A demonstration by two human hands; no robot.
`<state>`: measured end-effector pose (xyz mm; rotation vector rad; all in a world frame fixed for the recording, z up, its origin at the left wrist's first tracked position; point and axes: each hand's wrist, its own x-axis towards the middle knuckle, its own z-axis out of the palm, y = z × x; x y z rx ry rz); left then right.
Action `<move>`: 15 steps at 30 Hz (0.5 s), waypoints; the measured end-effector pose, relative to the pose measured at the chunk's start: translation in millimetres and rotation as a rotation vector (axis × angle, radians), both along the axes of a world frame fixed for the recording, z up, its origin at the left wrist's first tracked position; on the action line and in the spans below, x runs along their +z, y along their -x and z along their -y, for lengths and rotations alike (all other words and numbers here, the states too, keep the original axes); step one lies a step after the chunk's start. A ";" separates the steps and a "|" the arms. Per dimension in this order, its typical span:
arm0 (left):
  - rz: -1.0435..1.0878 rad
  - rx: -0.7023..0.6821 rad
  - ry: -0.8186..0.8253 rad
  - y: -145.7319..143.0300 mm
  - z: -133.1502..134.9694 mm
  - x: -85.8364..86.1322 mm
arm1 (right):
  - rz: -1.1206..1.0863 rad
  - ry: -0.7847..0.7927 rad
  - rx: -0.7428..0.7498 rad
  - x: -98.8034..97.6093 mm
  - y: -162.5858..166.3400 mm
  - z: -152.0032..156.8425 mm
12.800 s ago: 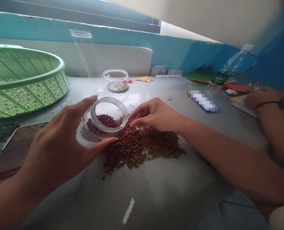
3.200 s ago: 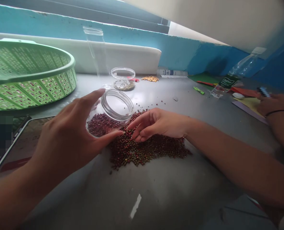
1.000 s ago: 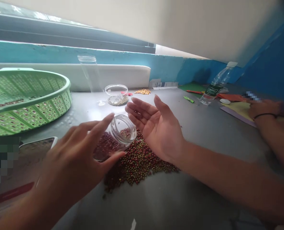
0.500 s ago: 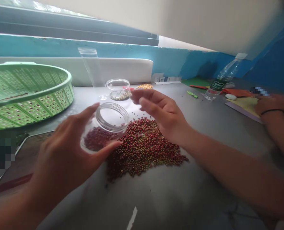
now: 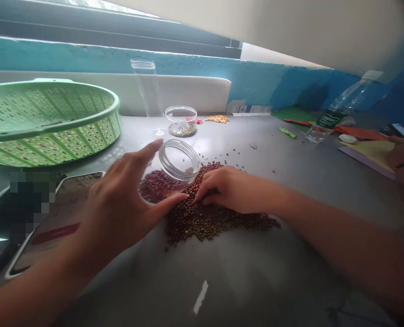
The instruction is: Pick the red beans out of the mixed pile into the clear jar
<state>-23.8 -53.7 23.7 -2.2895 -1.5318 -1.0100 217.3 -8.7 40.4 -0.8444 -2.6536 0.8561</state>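
My left hand [image 5: 127,200] is wrapped round a clear screw-neck jar [image 5: 179,159], tilted with its open mouth up and to the right. Dark red beans [image 5: 157,185] lie inside it. Beneath and beside the jar spreads a pile of mixed red and green beans [image 5: 205,227] on the grey table. The fingers of my right hand [image 5: 227,188] are pinched together, their tips down in the pile just right of the jar. Whatever is between them is too small to make out.
A green basket [image 5: 96,131] and a phone [image 5: 66,195] are on the left. Behind the pile stand an open jar with pale seeds [image 5: 183,129], a tall clear tube [image 5: 149,91] and yellow kernels [image 5: 218,119]. At right are a water bottle [image 5: 331,119] and another person's hand [image 5: 401,152].
My right hand has come down from above the pile to the beans. The view has shifted, so most things sit further right; my left hand still holds the tilted jar.
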 end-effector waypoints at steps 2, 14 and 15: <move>-0.008 -0.005 0.007 -0.7 0.4 0.6 | -0.022 0.020 -0.064 -0.4 -1.7 -2.0; -0.007 0.019 -0.057 3.7 -5.3 -0.5 | -0.472 0.966 -0.328 -9.2 -1.5 -19.3; -0.007 0.020 -0.057 3.7 -5.6 -0.7 | -0.491 0.994 -0.325 -9.3 -1.3 -19.5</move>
